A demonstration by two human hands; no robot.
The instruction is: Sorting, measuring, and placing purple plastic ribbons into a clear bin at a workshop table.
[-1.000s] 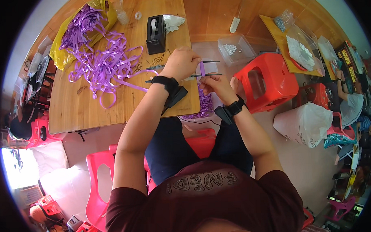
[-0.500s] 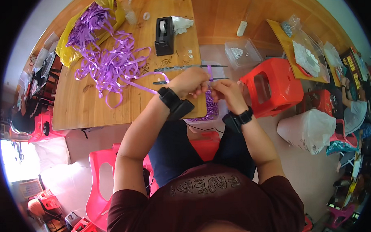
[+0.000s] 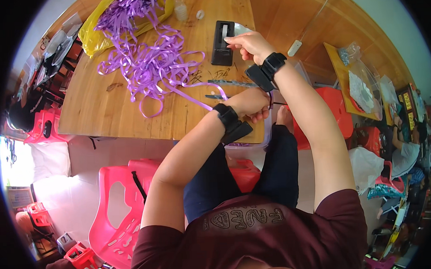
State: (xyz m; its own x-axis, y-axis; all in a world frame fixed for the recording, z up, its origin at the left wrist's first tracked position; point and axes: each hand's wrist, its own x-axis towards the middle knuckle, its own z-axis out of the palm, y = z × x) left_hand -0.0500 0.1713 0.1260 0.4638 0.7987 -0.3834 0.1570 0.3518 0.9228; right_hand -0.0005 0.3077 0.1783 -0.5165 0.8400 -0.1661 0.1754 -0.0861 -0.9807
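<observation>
Yellow bag (image 3: 92, 37), purple ribbon (image 3: 149, 65) heaped on table (image 3: 93, 108), strand running to left wrist. Handwriting (image 3: 208, 76) on wood. Black tape dispenser (image 3: 220, 52). Shirt (image 3: 243, 242) lettered. Left hand (image 3: 250, 103) curled closed by dark strips (image 3: 230, 82), can't tell on what. Right hand (image 3: 252, 44) pinched at dispenser, grip unclear. Far right: sign (image 3: 406, 103), yellow characters.

Glossy, satiny ribbon (image 3: 145, 66), smooth wooden table (image 3: 100, 103), plastic tape dispenser (image 3: 222, 56), shiny plastic bag (image 3: 94, 36).
</observation>
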